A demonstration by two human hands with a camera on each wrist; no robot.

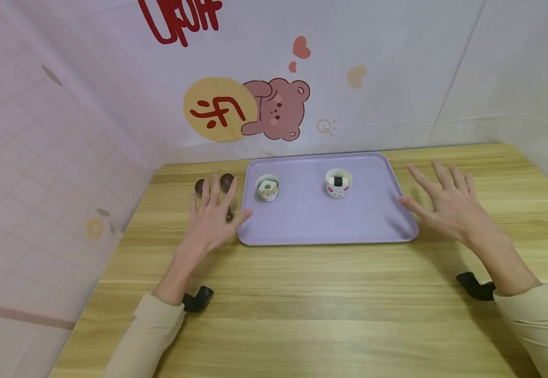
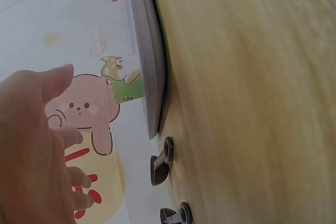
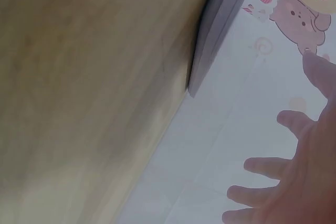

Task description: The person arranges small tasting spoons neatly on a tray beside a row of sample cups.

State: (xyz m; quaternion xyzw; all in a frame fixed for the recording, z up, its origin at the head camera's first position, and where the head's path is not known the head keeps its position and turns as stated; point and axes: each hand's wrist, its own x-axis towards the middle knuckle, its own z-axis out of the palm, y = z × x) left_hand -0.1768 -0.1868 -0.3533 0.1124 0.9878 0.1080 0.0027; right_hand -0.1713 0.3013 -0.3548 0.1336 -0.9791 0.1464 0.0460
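While the left hand (image 1: 209,223) and right hand (image 1: 454,211) hang splayed, empty, the lilac rectangular plastic-looking tray (image 1: 316,221) (long axis hand-to-hand) lies between these 2.

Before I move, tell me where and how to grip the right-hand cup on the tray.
Pinch the right-hand cup by opposite sides of its wall. The right hand should probably come from the right: the cup stands upright, bare tray lies that side, and a filling occupies its top.
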